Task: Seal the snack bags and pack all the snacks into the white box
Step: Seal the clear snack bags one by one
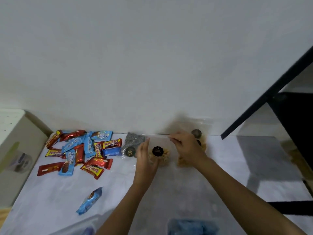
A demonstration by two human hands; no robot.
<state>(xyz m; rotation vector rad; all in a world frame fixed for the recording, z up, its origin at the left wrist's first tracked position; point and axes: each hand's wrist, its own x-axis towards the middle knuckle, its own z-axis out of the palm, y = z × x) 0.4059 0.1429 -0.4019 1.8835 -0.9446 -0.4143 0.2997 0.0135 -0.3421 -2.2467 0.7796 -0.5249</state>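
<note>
A clear snack bag (pixel 160 155) with a black round label and yellow chips stands on the white table between my hands. My left hand (pixel 144 156) lies against its left side with straight fingers. My right hand (pixel 186 146) pinches the bag's top strip near its right end. Behind my right hand stands another clear chip bag (pixel 198 131) with a dark label. A third bag (pixel 133 145) with dark patterned contents leans to the left. A pile of red and blue wrapped snack bars (pixel 81 150) lies further left, and one blue bar (pixel 89 200) lies alone nearer me.
A white container (pixel 17 133) stands at the table's left edge. A black frame (pixel 271 92) rises at the right over a dark shelf. Something blue (pixel 191 226) lies blurred at the bottom edge. The white wall is close behind the bags.
</note>
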